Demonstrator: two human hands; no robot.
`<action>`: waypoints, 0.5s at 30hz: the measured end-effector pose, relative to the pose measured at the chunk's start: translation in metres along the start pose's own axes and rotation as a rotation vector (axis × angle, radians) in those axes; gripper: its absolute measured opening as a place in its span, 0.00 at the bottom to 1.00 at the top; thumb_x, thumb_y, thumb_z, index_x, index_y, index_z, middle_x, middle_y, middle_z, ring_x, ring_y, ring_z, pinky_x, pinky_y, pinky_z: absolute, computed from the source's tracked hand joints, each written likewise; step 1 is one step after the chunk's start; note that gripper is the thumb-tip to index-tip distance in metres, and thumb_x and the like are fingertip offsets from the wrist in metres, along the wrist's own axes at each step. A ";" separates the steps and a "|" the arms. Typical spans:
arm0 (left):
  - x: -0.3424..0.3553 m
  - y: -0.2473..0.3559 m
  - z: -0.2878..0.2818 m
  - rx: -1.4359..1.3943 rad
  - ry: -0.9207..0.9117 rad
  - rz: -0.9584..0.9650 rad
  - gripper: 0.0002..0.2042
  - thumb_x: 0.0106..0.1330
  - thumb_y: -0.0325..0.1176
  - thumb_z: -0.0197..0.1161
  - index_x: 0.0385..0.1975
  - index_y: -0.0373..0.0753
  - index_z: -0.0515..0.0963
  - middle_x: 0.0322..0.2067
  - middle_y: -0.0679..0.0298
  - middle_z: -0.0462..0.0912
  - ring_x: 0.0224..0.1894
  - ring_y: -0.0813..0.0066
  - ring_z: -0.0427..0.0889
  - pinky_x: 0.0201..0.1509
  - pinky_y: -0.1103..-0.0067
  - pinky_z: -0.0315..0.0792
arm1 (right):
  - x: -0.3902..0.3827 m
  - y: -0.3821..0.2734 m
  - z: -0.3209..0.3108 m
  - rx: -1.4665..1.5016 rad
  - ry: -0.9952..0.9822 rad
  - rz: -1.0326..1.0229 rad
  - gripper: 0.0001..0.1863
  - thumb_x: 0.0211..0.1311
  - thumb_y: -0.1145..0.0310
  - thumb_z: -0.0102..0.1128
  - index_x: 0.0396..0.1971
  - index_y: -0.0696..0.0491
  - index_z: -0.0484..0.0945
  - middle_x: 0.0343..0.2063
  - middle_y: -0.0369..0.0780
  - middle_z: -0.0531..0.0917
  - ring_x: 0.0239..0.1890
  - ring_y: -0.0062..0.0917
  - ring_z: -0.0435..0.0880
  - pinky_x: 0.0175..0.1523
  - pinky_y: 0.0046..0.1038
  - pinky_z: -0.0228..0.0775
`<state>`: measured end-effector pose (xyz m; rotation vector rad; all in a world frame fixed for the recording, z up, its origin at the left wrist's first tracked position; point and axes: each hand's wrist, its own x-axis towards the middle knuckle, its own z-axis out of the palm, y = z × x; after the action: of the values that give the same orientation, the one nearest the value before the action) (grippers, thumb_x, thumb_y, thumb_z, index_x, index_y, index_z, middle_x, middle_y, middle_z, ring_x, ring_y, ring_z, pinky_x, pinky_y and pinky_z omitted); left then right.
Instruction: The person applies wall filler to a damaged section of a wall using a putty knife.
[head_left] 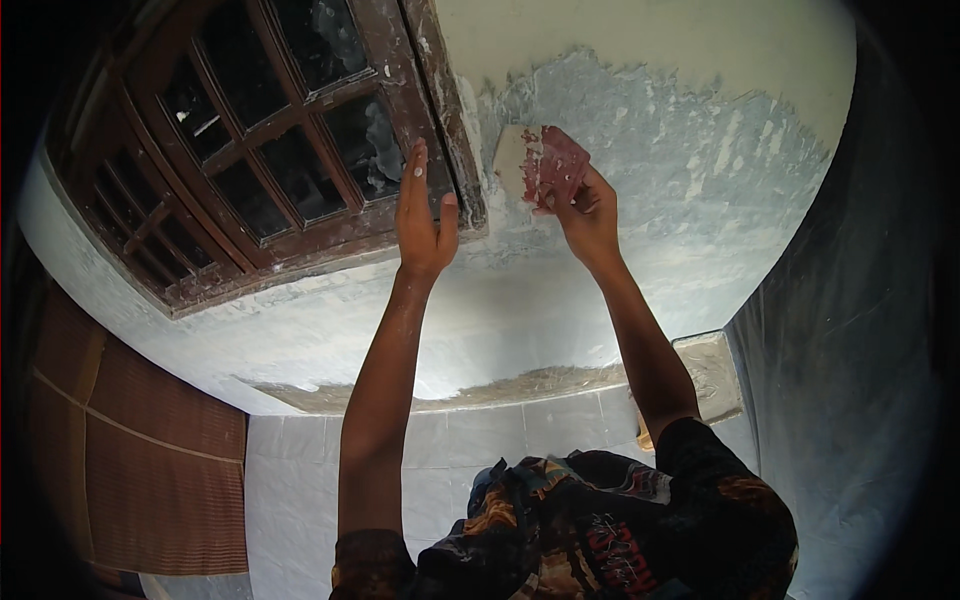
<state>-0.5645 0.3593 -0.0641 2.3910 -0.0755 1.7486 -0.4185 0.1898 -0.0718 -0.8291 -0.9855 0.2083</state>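
Note:
My right hand pinches a flat dark-red putty scraper between thumb and fingers, up against the wall. A pale cream layer, which looks like filler, covers the scraper's left part. Right beside the window, my left hand is raised with fingers stretched out and thumb apart, holding nothing. A white smear marks one of its fingers. Whether that hand touches the window frame I cannot tell. The wall around the scraper is patchy grey with whitish streaks, below a cream-coloured upper area.
A brown wooden window with several panes and a white-spotted frame fills the upper left. Grey floor tiles lie below the wall. Brown woven matting stands at left, dark sheeting at right. A pale board-like piece lies behind my right arm.

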 end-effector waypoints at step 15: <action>0.115 -0.093 -0.017 0.201 -0.042 0.387 0.26 0.70 0.29 0.55 0.68 0.33 0.65 0.70 0.53 0.63 0.75 0.56 0.57 0.76 0.58 0.51 | 0.061 0.030 0.038 -1.299 0.062 -0.989 0.33 0.41 0.82 0.66 0.54 0.49 0.82 0.24 0.34 0.70 0.31 0.30 0.72 0.33 0.32 0.71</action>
<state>-0.5314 0.4609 0.0393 2.7012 -0.4135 1.9461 -0.4090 0.2614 -0.0416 -1.3433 -1.3256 -1.4356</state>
